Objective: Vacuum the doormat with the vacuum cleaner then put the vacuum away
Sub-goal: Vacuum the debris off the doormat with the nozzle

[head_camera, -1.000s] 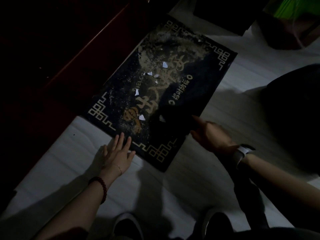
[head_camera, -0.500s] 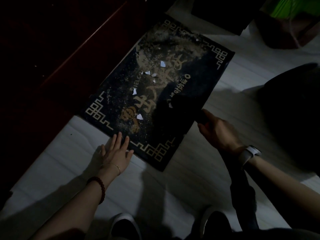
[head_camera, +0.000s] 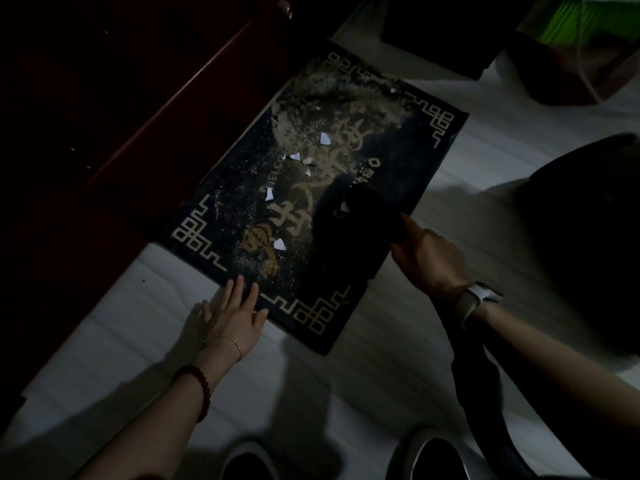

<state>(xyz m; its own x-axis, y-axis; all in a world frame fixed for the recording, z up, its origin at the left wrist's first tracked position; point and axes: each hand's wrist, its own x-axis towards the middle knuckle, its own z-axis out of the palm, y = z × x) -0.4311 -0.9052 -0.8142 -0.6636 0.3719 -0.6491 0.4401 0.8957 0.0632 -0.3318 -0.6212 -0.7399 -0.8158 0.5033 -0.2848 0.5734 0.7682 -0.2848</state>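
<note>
Left hand [head_camera: 232, 320]: fingers flat; you press the doormat [head_camera: 311, 202] near edge down.
Right hand [head_camera: 427, 258]: you grip the dark vacuum nozzle [head_camera: 353, 220]; sweep it toward the paper scraps [head_camera: 323, 138].

Head view, steeply downward, close.

We see a matt, rough cloth doormat [head_camera: 311, 209], white paper scraps [head_camera: 325, 138], smooth pale floor [head_camera: 104, 341], glossy dark wood cabinet [head_camera: 138, 98]
</note>
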